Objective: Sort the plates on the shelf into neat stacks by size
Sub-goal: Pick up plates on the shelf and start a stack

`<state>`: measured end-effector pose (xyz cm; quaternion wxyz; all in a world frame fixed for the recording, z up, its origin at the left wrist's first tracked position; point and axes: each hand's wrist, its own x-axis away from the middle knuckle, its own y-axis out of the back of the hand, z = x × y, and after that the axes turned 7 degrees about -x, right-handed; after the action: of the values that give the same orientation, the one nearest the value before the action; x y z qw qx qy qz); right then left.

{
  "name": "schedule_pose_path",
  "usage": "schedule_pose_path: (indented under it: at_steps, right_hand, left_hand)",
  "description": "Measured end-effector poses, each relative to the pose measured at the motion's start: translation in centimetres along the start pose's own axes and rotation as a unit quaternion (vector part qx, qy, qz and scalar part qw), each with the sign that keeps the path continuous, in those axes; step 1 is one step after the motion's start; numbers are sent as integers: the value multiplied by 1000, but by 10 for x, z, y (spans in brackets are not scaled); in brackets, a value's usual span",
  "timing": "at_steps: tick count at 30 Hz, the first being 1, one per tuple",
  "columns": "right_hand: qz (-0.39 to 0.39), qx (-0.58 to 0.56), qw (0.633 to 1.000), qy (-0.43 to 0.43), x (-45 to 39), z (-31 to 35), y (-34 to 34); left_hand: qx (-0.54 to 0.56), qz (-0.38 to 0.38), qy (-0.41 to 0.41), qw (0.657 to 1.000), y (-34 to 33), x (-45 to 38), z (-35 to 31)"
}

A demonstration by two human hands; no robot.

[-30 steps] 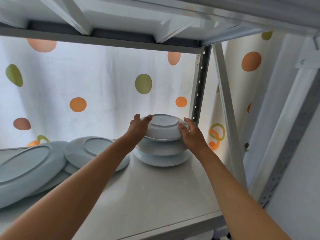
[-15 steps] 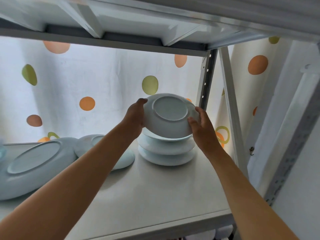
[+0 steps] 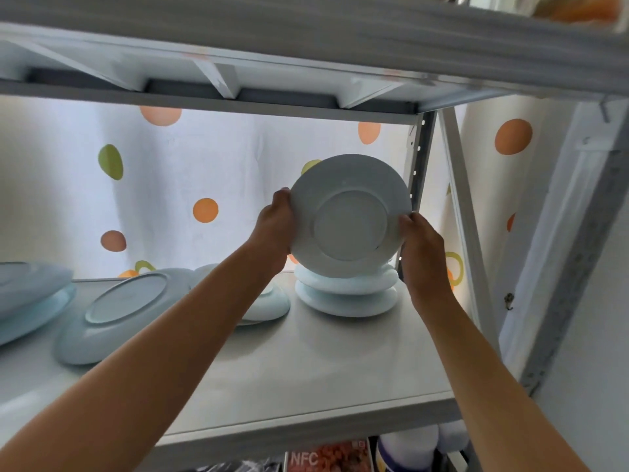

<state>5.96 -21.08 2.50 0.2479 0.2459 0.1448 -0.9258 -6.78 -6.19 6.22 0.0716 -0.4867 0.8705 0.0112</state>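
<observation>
The small plate [image 3: 350, 212] is now lifted higher above the stack of two plates [image 3: 345, 294] and tipped up, its underside facing the camera. The left hand [image 3: 275, 226] and right hand [image 3: 422, 247] still grip its edges.

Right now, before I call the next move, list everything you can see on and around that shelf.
Held plate: one, pale blue, tilted, underside facing the camera, above the small stack.
Small stack: two, pale blue, upside down, shelf right.
Larger plates: several, pale blue, overlapping loosely, shelf left.
Shelf: one, white.
Curtain: one, white with coloured dots, behind.
NFC carton: one, below.
Left hand: grips plate's left rim.
Right hand: grips right rim.
</observation>
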Motion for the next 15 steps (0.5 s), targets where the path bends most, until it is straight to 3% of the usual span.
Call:
schedule_pose_path:
  at_steps: [10,15]
  right_hand:
    - [-30,10,999,-13,23,14,4]
    - [-49,-21,995,-86,33,12,2]
  left_hand:
    - [47,35,29,998,17,35,-8]
    - [21,71,27,997,30,46,-7]
